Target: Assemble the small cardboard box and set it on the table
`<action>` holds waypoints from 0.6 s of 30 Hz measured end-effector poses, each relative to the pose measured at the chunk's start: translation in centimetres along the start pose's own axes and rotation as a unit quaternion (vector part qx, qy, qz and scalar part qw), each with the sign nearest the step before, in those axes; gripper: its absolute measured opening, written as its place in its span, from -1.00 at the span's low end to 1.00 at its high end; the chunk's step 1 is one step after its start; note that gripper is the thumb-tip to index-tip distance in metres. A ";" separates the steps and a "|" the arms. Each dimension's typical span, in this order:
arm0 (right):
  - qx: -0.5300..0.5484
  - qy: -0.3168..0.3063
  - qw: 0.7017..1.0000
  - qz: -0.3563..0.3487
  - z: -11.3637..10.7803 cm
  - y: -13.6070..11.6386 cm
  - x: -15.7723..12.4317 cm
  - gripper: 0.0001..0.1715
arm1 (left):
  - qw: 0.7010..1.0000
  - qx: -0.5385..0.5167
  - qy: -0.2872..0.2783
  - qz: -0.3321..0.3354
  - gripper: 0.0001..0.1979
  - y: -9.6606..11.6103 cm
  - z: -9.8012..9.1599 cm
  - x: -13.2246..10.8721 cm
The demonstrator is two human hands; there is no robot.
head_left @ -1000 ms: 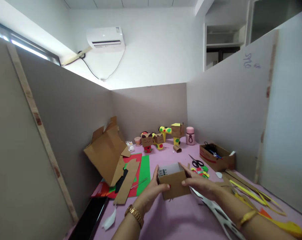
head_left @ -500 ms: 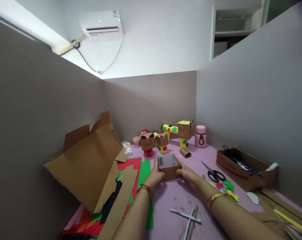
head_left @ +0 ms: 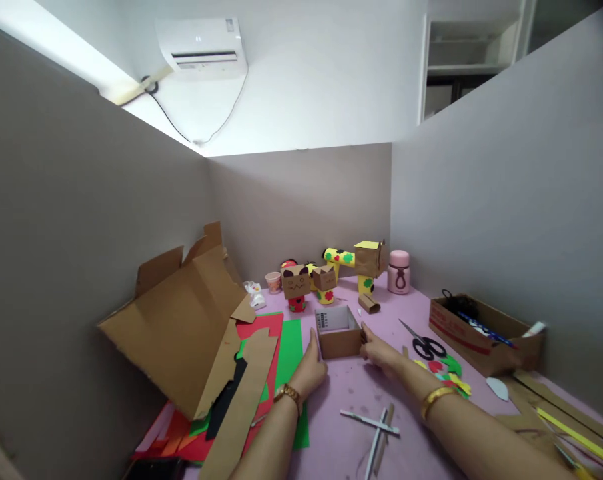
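Seeing open box (head_left: 340, 345) resting centrally on lilac bench (head_left: 326, 427) between grey partitions (head_left: 301, 200); left hand (head_left: 308, 373) just left of it, fingers released. Being unable to tell grasp from touch for right hand (head_left: 378, 350) at right side. Coloured sheets (head_left: 291, 357) hiding partly under cardboard (head_left: 246, 393).

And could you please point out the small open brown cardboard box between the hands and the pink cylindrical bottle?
Small open brown cardboard box (head_left: 340, 345): head view, on its front wall.
Pink cylindrical bottle (head_left: 398, 280): head view, on its body.
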State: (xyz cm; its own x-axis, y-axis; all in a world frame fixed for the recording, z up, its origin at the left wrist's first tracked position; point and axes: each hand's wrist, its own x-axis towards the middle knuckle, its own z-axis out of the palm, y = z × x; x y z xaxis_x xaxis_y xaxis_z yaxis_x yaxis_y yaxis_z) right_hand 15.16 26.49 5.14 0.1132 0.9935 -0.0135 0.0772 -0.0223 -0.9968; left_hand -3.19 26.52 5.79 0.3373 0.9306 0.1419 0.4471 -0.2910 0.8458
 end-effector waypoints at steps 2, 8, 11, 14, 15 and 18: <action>0.010 0.017 1.000 0.024 -1.1 -0.8 -0.9 -0.59 | 0.999 0.030 0.020 -0.004 -0.60 0.0 -0.7 -0.9; 0.081 0.057 0.994 0.043 -4.5 -2.5 -7.3 -0.69 | 0.987 0.141 0.077 0.020 -0.78 1.9 -0.6 -5.8; 0.132 0.072 0.988 0.032 -4.2 -2.6 -12.3 -0.68 | 0.977 0.202 0.064 0.034 -0.81 3.8 1.4 -8.4; 0.176 0.061 0.982 0.018 -2.1 -1.5 -17.2 -0.60 | 0.964 0.258 0.027 0.062 -0.74 5.5 3.7 -9.9; 0.187 0.051 0.981 0.017 -1.3 -1.0 -18.6 -0.61 | 0.958 0.278 0.011 0.068 -0.70 6.0 4.3 -10.1; 0.217 0.022 0.976 0.008 0.6 0.8 -21.3 -0.67 | 0.939 0.339 -0.022 0.055 -0.75 6.9 6.0 -10.3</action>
State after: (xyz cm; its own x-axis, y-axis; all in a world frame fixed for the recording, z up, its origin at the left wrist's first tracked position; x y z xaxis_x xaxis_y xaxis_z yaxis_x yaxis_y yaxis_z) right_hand 12.18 5.36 4.55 0.1544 0.9874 -0.0360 -0.3503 0.0206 -0.9364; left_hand 1.39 13.55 7.10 0.4398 0.8808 0.1754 0.8271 -0.4733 0.3030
